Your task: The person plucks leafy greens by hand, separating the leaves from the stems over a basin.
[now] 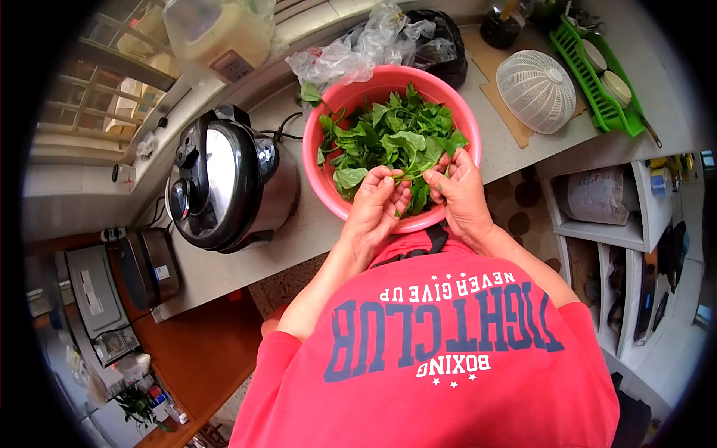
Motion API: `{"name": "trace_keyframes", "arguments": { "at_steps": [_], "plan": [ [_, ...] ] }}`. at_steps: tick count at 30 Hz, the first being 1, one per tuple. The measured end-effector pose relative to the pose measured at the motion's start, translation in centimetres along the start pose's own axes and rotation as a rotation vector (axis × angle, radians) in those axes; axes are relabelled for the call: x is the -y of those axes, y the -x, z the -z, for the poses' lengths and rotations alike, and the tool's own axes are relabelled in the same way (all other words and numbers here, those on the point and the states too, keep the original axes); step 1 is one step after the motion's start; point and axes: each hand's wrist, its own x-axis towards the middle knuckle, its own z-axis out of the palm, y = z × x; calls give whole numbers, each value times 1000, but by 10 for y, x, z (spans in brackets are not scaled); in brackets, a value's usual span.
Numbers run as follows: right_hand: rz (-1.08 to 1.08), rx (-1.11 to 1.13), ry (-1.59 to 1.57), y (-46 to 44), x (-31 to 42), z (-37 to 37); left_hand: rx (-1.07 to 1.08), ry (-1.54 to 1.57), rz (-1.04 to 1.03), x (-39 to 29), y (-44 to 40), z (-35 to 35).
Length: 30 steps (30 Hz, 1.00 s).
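A pink plastic basin point(317, 168) stands at the counter's front edge, close against my body. Loose green leafy vegetables point(403, 138) lie in it. Over the basin's near side, my left hand point(377, 205) pinches a thin green leafy stem point(407, 176) between thumb and fingers. The other end of that stem is pinched by my right hand point(461, 193), a short gap away. Leaves of the pile sit right behind the fingertips, and I cannot tell which of them belong to the held stem. One leaf hangs over the basin's far left rim.
An electric pressure cooker point(231, 183) stands left of the basin. Crumpled clear plastic bags point(366, 48) and a black bag point(441, 45) lie behind it. To the right are a white mesh dome point(536, 89) on cardboard and a green dish rack point(597, 75). Shelves point(597, 231) stand lower right.
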Motion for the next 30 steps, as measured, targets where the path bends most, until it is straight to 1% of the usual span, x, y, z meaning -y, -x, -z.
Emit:
{"name": "trace_keyframes", "arguments": {
  "at_steps": [1,2,3,4,5,6,7,8,9,10,11,12,13,15,16,17,19,20,21,23,27,29,30],
  "plan": [
    [3,0,-1,-1,-1,1,7,2,-22,0,1,-2],
    [-94,8,-84,-2,-3,5,9,1,-21,0,1,-3],
    [-190,15,-168,-3,-4,7,22,-82,-92,0,2,-5],
    [-188,12,-169,-3,-4,7,34,-164,-163,0,3,-7],
    [-268,19,-174,-3,-4,8,35,-165,-160,-2,3,-8],
    [-350,27,-179,-4,-4,9,35,-239,-220,-3,3,-9],
    [-350,26,-180,-5,-3,10,34,-313,-281,-5,3,-10],
    [-338,57,-110,-6,-2,11,33,-313,-281,-6,2,-9],
    [-326,88,-39,-6,-1,11,6,-404,-341,-8,2,-9],
    [-328,88,-39,-6,-1,11,-21,-495,-401,-10,2,-9],
    [-160,30,113,-6,-1,11,-25,-494,-402,-13,2,-8],
    [9,-27,263,-7,-1,10,-57,-587,-461,-15,2,-7],
    [5,-23,264,-8,1,12,-89,-680,-519,-17,1,-6],
    [314,143,642,-9,7,14,-86,-688,-529,-20,2,-7],
    [469,179,768,-9,13,7,-72,-737,-524,-22,2,-8],
    [466,177,768,-12,13,7,-56,-785,-519,-23,3,-8],
    [665,338,1023,-17,12,6,-38,-801,-492,-24,2,-8],
    [666,324,1097,-16,13,3,-20,-816,-469,-24,2,-8],
    [666,325,1096,-17,11,2,-21,-817,-469,-25,3,-8],
    [735,350,1195,-19,8,1,-16,-822,-447,-27,5,-8],
    [734,363,1238,-21,8,-1,-10,-808,-489,-30,8,-6],
    [819,361,1206,-23,7,-2,-8,-796,-474,-33,9,-5],
    [819,364,1206,-23,7,-4,-10,-795,-475,-35,10,-4]
  ]
}}
